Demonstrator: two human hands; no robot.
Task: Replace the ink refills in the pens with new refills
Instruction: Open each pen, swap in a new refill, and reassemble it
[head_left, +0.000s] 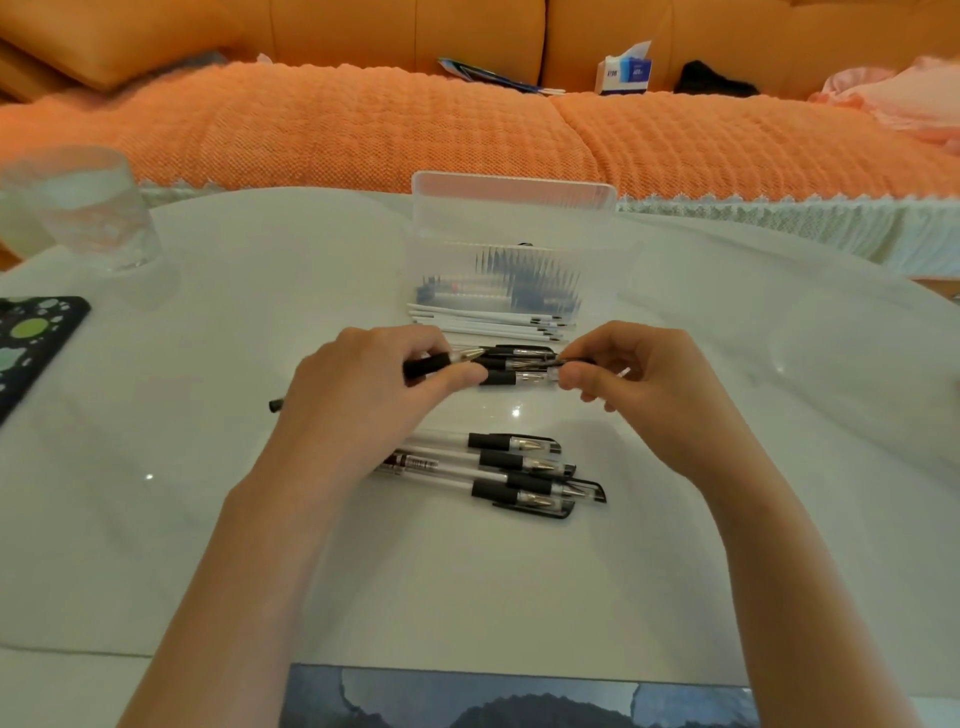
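My left hand (358, 384) grips a pen (441, 362) by its black rubber grip, metal tip pointing right. My right hand (639, 379) pinches a clear pen cap (563, 364) just right of that tip. Below them on the white table lie two or three more capped pens (519, 366). Nearer to me sits a group of several capped pens (524, 470). A row of white refills (483, 319) lies in front of a clear plastic box (509, 234) with more pen parts inside. The tail of the held pen sticks out left of my wrist.
A glass (88, 208) stands at the far left of the table (208, 519), and a dark patterned phone case (31, 338) lies at the left edge. A dark picture book (519, 696) lies at the near edge. An orange sofa (467, 124) runs behind the table.
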